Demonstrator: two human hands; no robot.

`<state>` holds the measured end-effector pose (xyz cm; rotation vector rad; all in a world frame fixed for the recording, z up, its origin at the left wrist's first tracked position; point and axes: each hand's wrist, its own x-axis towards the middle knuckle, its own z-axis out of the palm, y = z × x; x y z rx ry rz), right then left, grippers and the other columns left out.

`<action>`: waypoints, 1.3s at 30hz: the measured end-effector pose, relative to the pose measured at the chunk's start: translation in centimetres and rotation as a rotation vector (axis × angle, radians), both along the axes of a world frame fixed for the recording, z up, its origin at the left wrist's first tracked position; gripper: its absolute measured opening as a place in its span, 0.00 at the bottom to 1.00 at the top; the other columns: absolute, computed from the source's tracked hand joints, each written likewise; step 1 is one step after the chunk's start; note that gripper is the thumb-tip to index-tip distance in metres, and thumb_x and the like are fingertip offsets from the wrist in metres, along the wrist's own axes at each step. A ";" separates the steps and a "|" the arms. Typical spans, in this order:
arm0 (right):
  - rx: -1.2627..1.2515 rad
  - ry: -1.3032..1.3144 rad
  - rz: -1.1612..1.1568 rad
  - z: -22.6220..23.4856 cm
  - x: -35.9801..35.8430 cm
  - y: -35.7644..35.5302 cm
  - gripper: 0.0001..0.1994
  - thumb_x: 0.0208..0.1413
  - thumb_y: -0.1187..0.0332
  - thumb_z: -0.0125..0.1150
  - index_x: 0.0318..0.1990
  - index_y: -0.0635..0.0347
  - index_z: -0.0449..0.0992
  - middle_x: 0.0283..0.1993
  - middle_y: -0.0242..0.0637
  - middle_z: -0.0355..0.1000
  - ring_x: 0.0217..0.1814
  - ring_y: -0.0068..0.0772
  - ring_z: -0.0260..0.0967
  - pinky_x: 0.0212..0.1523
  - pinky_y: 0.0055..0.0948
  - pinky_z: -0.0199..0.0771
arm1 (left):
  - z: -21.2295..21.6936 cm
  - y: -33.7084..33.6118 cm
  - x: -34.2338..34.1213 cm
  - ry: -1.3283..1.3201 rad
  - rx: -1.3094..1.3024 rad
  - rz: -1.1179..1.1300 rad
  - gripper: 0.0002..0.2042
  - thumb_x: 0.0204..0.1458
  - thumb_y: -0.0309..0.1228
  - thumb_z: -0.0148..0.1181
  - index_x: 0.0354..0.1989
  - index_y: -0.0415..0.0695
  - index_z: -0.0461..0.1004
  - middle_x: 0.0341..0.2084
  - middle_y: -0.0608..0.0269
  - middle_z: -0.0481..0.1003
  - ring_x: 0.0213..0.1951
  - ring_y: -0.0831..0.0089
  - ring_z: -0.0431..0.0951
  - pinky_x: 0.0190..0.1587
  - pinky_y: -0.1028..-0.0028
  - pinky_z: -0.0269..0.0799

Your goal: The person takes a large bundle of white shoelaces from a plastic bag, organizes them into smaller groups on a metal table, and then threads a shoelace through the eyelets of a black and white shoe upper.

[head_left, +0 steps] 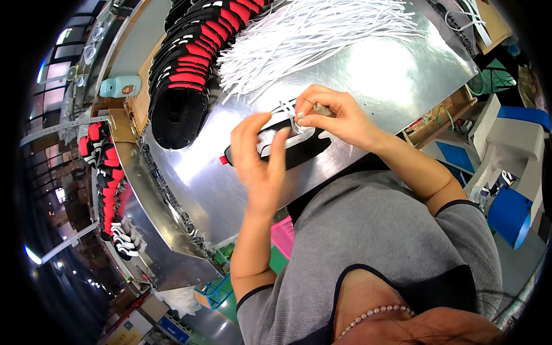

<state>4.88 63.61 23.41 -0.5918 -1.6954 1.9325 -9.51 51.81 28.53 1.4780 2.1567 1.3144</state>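
Note:
A black-and-white shoe upper (305,150) with a small red tab lies on the shiny metal table (368,72), beneath both of my hands. My left hand (256,158) is over its tab end, slightly blurred, thumb and fingers apart with nothing seen between them. Thumb and fingertips of my right hand (339,118) are pinched together at the upper's far side, around a white shoelace (286,106) that runs by its lacing strip. My fingers partly cover the lace and the middle of the upper. Beyond them spreads a large pile of loose white shoelaces (322,37).
A long overlapping row of black-and-red shoe uppers (187,72) stands at the far left. A light-blue bottle (121,86) lies beyond it. More red-black uppers (106,184) sit on a lower left ledge. At right are grey-and-blue boxes (509,149); a pink basket (282,236) is below.

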 end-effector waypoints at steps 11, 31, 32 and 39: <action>-0.217 -0.138 -0.011 -2.0 -2.3 -1.1 0.19 0.55 0.71 0.63 0.53 0.63 0.68 0.24 0.29 0.70 0.17 0.14 0.58 0.19 0.17 0.56 | -4.2 -0.5 -3.5 -1.180 -0.614 0.118 0.19 0.59 0.44 0.56 0.42 0.37 0.75 0.35 0.59 0.78 0.43 0.74 0.76 0.45 0.75 0.71; 0.444 -0.231 -0.002 0.5 0.9 -2.1 0.11 0.57 0.68 0.60 0.43 0.62 0.69 0.31 0.44 0.75 0.32 0.40 0.74 0.34 0.30 0.71 | -4.3 -2.3 1.5 -0.706 -0.170 0.159 0.09 0.57 0.29 0.61 0.39 0.35 0.76 0.28 0.65 0.77 0.23 0.82 0.73 0.23 0.81 0.69; 0.501 -0.291 0.019 1.4 1.1 -1.9 0.07 0.58 0.68 0.59 0.39 0.62 0.73 0.31 0.41 0.76 0.33 0.40 0.75 0.33 0.31 0.71 | -4.5 -2.3 1.5 -0.707 -0.158 0.150 0.09 0.57 0.29 0.61 0.38 0.35 0.76 0.28 0.65 0.77 0.23 0.82 0.73 0.23 0.81 0.68; 0.652 -0.393 0.077 1.1 0.6 -1.0 0.06 0.55 0.68 0.61 0.36 0.60 0.75 0.29 0.39 0.76 0.30 0.42 0.75 0.32 0.34 0.72 | -4.6 -2.2 1.8 -0.597 -0.159 0.131 0.10 0.58 0.30 0.59 0.34 0.34 0.79 0.21 0.67 0.77 0.21 0.82 0.73 0.24 0.79 0.67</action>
